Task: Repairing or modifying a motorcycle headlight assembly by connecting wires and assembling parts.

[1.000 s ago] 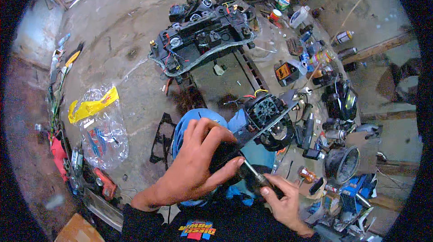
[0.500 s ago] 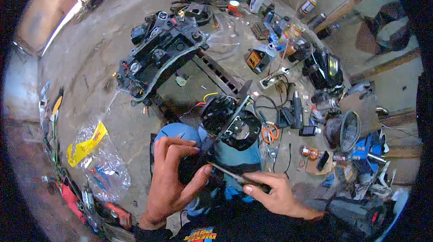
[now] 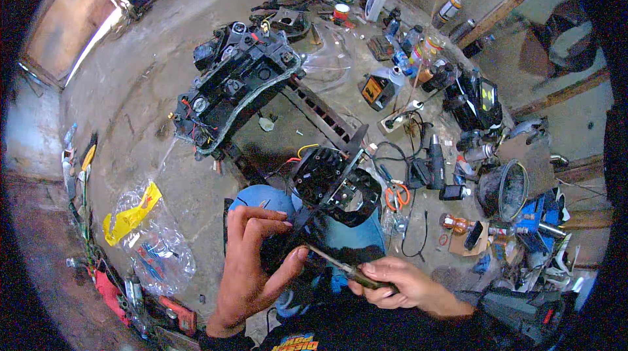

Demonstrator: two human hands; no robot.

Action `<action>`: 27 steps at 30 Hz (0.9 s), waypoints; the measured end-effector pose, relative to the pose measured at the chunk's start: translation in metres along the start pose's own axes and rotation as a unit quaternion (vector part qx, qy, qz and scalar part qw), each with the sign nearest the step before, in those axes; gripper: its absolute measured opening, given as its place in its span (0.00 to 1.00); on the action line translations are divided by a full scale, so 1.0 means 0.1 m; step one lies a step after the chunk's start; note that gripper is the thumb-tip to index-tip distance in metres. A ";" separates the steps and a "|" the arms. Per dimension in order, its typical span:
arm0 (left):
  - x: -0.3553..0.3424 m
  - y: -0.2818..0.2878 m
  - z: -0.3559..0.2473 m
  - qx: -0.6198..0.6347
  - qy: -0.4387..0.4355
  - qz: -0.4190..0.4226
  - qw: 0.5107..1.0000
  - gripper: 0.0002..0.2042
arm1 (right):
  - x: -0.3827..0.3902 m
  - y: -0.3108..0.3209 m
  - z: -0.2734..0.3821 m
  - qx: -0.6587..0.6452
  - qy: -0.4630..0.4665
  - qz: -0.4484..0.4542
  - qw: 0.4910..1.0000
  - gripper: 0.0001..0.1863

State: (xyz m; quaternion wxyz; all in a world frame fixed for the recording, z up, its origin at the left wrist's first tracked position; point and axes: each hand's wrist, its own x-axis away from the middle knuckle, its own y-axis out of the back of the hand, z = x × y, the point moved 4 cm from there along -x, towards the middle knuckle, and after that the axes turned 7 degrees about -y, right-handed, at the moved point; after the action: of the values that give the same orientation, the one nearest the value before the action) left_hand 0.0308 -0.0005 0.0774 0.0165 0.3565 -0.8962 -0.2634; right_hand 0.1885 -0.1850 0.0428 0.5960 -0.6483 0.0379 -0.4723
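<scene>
My right hand is wrapped round the dark handle of a thin-bladed hand tool; whether it is a knife or a screwdriver I cannot tell. Its tip points left, close to my left thumb. My left hand curls round a black part over my lap, thumb and fingers on either side; much of it is lost against dark clothing. Just beyond the hands, a black plastic housing with round openings and a metal bracket lies by my knees. Red and yellow wires come off its left side.
A large black headlamp-like assembly lies ahead on the floor, beside a dark rail. At right are orange-handled scissors, a heat gun, a power strip and a black bucket. A clear bag with yellow tape lies left.
My right hand has turned and closed more fully round the tool's handle, with the blade slightly lower. My left hand keeps its hold. The whole view has shifted slightly.
</scene>
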 end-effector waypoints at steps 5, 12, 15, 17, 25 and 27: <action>0.02 0.00 0.01 -0.008 -0.005 -0.001 1.000 0.19 | 0.14 0.62 -0.34 0.062 0.027 -0.083 0.994 0.23; 0.03 0.10 0.09 0.026 0.011 -0.022 0.999 0.21 | 0.39 3.22 -1.22 0.123 0.259 -0.519 0.806 0.22; 0.03 0.13 0.10 0.019 0.032 -0.018 0.999 0.21 | 0.26 4.03 -1.92 0.209 0.239 -0.665 0.676 0.13; 0.00 0.17 0.08 0.017 0.024 -0.011 1.000 0.19 | 0.08 4.40 -2.44 -0.010 0.297 -0.604 0.739 0.12; -0.12 0.32 0.16 0.030 -0.030 0.070 0.997 0.18 | 1.67 4.60 -3.65 -0.392 0.596 -0.452 0.536 0.13; -0.13 0.34 0.20 0.053 -0.039 0.085 0.994 0.17 | 2.15 4.23 -4.01 -0.179 0.428 -0.761 0.453 0.14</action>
State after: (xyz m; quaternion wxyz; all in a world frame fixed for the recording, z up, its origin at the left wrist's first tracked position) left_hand 0.0147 0.0373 0.0789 -0.0147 0.2688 -0.9360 -0.2267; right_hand 0.2611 -0.7335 -0.2401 -0.2219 -0.2275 -0.1367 -0.9383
